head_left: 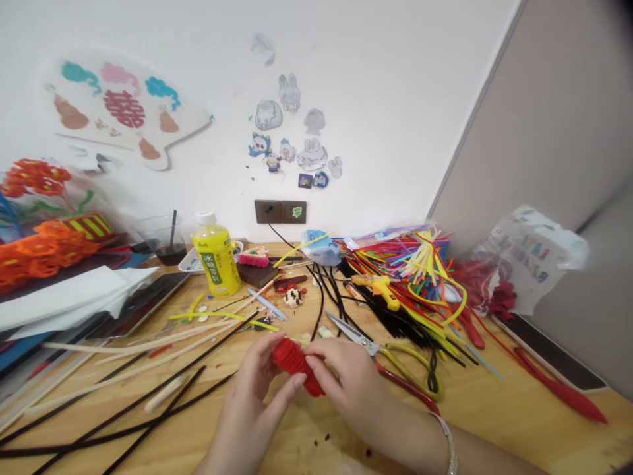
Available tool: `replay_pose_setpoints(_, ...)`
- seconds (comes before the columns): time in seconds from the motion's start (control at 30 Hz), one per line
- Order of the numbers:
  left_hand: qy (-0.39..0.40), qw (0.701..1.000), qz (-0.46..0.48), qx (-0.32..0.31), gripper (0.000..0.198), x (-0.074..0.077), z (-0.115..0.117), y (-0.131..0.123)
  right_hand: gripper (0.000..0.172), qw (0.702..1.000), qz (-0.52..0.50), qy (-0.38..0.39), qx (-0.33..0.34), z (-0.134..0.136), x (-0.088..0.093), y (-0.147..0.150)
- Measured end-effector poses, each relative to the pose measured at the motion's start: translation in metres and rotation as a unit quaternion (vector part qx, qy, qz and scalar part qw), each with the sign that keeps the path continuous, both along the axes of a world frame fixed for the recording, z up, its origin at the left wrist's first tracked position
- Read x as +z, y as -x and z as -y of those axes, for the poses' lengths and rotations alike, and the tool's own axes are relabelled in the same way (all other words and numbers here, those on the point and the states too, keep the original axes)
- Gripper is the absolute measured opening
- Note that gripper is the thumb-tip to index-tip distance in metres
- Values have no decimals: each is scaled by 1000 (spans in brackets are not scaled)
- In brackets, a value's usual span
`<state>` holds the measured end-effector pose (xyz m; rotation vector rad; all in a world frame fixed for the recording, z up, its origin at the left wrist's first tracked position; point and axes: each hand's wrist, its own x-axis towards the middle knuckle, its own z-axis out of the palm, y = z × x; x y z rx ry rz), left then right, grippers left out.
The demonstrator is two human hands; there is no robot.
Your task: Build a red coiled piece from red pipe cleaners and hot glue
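Note:
A fuzzy red coil (289, 359), wound in tight turns like a pipe cleaner, is held between both hands just above the wooden table's front. My left hand (254, 396) grips it from the left, with the fingers behind it and the thumb across its front. From the other side, my right hand (351, 382) pinches its right part with thumb and forefinger. The far side of the coil is hidden by the fingers. Scissors (363, 341) with a yellow handle lie just beyond my right hand, blades pointing away to the left.
Black pipe cleaners (143, 402) and cream ones (128, 379) cross the table at left. A yellow drink bottle (216, 254) stands at the back beside a plastic cup (165, 241). At right are a yellow glue gun (383, 290), coloured pipe cleaners (420, 264) and a plastic bag (524, 264).

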<state>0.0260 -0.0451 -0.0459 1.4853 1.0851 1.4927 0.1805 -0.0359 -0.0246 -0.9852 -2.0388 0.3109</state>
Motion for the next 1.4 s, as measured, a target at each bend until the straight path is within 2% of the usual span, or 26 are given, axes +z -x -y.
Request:
replay_pose_setpoints(0.1,13,999,24,-18,29,1,-1,-1,19,999,-42,30,-16,1,-3,4)
replay_pose_setpoints(0.2,75,992,40,-90,25,8,-2,0,17,998,-60,28,-21,1,-5,4)
replay_pose_setpoints(0.33,145,976,99,-132,43,15,-3,-1,19,999,-33,16,-15,1,-4,2)
replay_pose_setpoints(0.43,157,975,106,-116,48,16,-3,-2,22,1000,5,-22,-22,-1,-3,0)
replay_pose_setpoints(0.6,117,988,65,-81,46,9,-3,-2,29,995,66,-75,-19,-2,-1,1)
replay_pose_setpoints(0.83,113,990,61,-53,40,11,-6,-2,30,980,86,-177,-33,-4,2,2)
replay_pose_setpoints(0.97,97,992,57,-54,36,13,-5,-4,31,978,88,-186,-20,-3,1,5)
replay_pose_setpoints(1.07,74,994,59,-48,33,15,-4,-4,30,988,45,-144,-15,-1,-1,8)
replay_pose_setpoints(1.17,63,995,64,-39,33,17,-6,-2,15,998,-46,-38,-4,1,-3,9)
replay_pose_setpoints(1.23,55,996,69,-24,34,16,-8,0,10,994,-106,38,9,1,-4,9)
replay_pose_setpoints(1.33,46,996,77,-9,35,14,-10,3,18,981,-152,120,22,0,-6,9)
replay_pose_setpoints(1.4,54,995,82,-14,37,12,-11,4,20,977,-156,141,26,0,-6,9)
